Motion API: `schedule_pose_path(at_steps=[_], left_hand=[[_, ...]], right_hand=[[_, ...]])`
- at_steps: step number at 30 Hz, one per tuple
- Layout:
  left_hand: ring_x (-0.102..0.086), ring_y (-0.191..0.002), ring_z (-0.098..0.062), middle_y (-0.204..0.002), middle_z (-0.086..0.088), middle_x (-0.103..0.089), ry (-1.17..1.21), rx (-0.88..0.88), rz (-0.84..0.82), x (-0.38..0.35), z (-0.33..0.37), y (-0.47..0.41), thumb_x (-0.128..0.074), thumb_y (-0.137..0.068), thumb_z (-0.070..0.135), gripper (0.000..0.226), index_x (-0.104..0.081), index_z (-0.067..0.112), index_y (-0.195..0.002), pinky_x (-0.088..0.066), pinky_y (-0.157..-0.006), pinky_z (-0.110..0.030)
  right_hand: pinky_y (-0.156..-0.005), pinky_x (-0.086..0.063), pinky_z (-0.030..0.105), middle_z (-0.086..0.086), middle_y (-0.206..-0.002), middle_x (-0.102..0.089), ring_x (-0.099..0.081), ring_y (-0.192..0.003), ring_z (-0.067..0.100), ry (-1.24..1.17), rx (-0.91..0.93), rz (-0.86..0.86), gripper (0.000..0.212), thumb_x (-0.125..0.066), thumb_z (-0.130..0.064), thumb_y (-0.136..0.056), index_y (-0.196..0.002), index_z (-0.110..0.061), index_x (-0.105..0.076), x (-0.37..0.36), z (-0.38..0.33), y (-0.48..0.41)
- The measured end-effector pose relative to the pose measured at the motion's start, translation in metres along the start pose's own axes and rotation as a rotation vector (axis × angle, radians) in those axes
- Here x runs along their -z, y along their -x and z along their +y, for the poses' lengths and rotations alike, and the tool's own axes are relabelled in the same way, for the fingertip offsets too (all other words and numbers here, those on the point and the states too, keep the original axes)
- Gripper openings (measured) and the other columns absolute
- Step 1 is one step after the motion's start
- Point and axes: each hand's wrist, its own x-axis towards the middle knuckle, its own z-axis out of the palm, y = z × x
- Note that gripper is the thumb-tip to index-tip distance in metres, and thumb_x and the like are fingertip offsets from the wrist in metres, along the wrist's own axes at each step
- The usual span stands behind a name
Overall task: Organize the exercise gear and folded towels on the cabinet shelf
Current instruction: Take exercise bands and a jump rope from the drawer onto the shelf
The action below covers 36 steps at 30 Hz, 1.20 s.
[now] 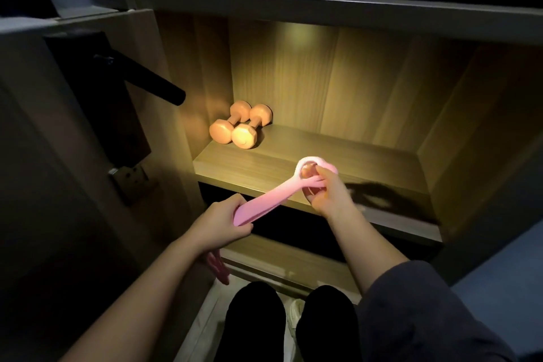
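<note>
Shelf: a wood-grain cabinet shelf (338, 156), lit warmly from above, with panelled back and side walls; the room around it is dark.
Upper board: a plain horizontal board (293, 6) runs across above the lit bay, with darkness over it.
Lower level: a second wooden shelf (279, 258) shows below the front edge, mostly in shade.
Door: on the left stands a dark door with a black lever handle (147, 76) pointing towards the cabinet and a metal plate (129, 176) beneath it.
Dumbbells: two peach-coloured dumbbells (239, 126) lie side by side, touching, in the back left corner of the lit shelf, their ends facing the camera.
Resistance band: a pink resistance band (264, 203) is stretched between the two hands, slanting from lower left to upper right across the shelf's front edge.
Left hand: the left hand (226, 223) is in front of and below the shelf edge, fingers curled tightly round the near end of the band.
Right hand: the right hand (326, 191) is above the front of the shelf, fingers curled through the far end, where the band forms a loop rising above the knuckles.
Shadow: the right hand casts a dark shadow (382, 197) to the right on the shelf.
Other pink item: a blurred pink piece (219, 270) hangs beneath the left forearm; what it is cannot be told.
Person: a dark sleeve (426, 303) covers the right upper arm; black trouser legs and a white shoe (295, 311) show at the bottom.
</note>
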Motion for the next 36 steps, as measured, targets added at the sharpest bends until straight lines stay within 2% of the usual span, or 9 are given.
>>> schedule_pose_path(at_steps=[3,7,12,16,23,27,30,33,36], left_hand=[[-0.061,-0.087,-0.012,-0.099,0.003,-0.06,-0.06,0.045,-0.034,-0.002,-0.005,0.006,-0.071,-0.082,0.03,0.028,-0.052,0.023,-0.103,-0.057,-0.077,-0.038],[-0.062,-0.086,-0.012,-0.101,0.003,-0.062,-0.058,0.068,-0.088,-0.01,-0.002,0.009,-0.071,-0.08,0.024,0.031,-0.052,0.022,-0.104,-0.058,-0.078,-0.039],[-0.063,-0.087,-0.016,-0.1,0.001,-0.06,0.0,0.093,-0.11,-0.03,0.017,0.003,-0.07,-0.076,0.021,0.037,-0.049,0.021,-0.106,-0.058,-0.079,-0.041],[-0.062,-0.087,-0.015,-0.097,0.002,-0.058,0.075,0.109,-0.071,-0.041,0.034,-0.002,-0.069,-0.078,0.021,0.035,-0.05,0.024,-0.106,-0.059,-0.08,-0.041],[-0.062,-0.086,-0.008,-0.098,0.006,-0.06,0.461,-0.002,0.27,-0.029,0.098,-0.009,-0.072,-0.082,0.028,0.042,-0.044,0.028,-0.112,-0.055,-0.073,-0.026],[-0.059,-0.085,-0.019,-0.094,0.002,-0.057,0.575,-0.058,0.435,-0.014,0.132,-0.015,-0.068,-0.084,0.026,0.038,-0.042,0.027,-0.111,-0.053,-0.072,-0.035],[-0.06,-0.085,-0.023,-0.098,0.0,-0.057,0.495,-0.1,0.381,-0.007,0.129,-0.014,-0.063,-0.087,0.026,0.037,-0.043,0.026,-0.118,-0.054,-0.073,-0.044],[-0.061,-0.081,-0.018,-0.101,0.001,-0.058,0.39,-0.165,0.332,-0.005,0.12,-0.011,-0.061,-0.089,0.028,0.044,-0.042,0.024,-0.129,-0.055,-0.071,-0.037],[-0.06,-0.077,-0.016,-0.096,0.001,-0.06,0.307,-0.198,0.297,-0.004,0.114,-0.009,-0.062,-0.088,0.026,0.043,-0.044,0.023,-0.127,-0.053,-0.07,-0.037]], right_hand=[[-0.058,-0.057,0.027,0.007,-0.074,-0.072,-0.068,-0.062,0.014,-0.092,0.009,-0.147,0.009,-0.062,-0.009,-0.092,-0.098,-0.002,-0.064,0.014,-0.018,0.017],[-0.058,-0.057,0.027,0.005,-0.068,-0.068,-0.062,-0.054,0.012,0.151,0.095,-0.355,0.018,-0.066,-0.009,-0.088,-0.104,-0.003,-0.062,0.022,-0.033,0.037],[-0.065,-0.055,0.032,0.005,-0.066,-0.062,-0.057,-0.053,0.013,0.216,0.201,-0.647,0.038,-0.064,-0.009,-0.084,-0.121,-0.007,-0.056,0.004,-0.045,0.067],[-0.061,-0.053,0.029,0.004,-0.061,-0.055,-0.048,-0.05,0.011,0.352,0.297,-0.758,0.05,-0.057,-0.009,-0.088,-0.136,-0.005,-0.044,-0.017,-0.054,0.095],[-0.063,-0.046,0.029,0.002,-0.058,-0.048,-0.039,-0.049,0.01,0.484,0.377,-0.733,0.039,-0.045,-0.006,-0.099,-0.137,-0.003,-0.043,-0.036,-0.067,0.113],[-0.067,-0.049,0.032,0.003,-0.062,-0.052,-0.044,-0.053,0.011,0.598,0.397,-0.68,0.034,-0.05,-0.007,-0.098,-0.132,-0.008,-0.049,-0.036,-0.064,0.115],[-0.077,-0.059,0.037,0.004,-0.067,-0.061,-0.057,-0.058,0.012,0.71,0.393,-0.594,0.031,-0.057,-0.007,-0.095,-0.126,-0.008,-0.055,-0.032,-0.074,0.117],[-0.064,-0.059,0.026,0.007,-0.075,-0.068,-0.066,-0.061,0.012,0.926,0.346,-0.482,0.019,-0.063,-0.004,-0.091,-0.11,-0.005,-0.063,-0.031,-0.085,0.118],[-0.063,-0.056,0.023,0.007,-0.077,-0.069,-0.069,-0.062,0.01,1.171,0.377,-0.374,0.013,-0.068,-0.009,-0.088,-0.101,-0.005,-0.065,-0.033,-0.091,0.119]])
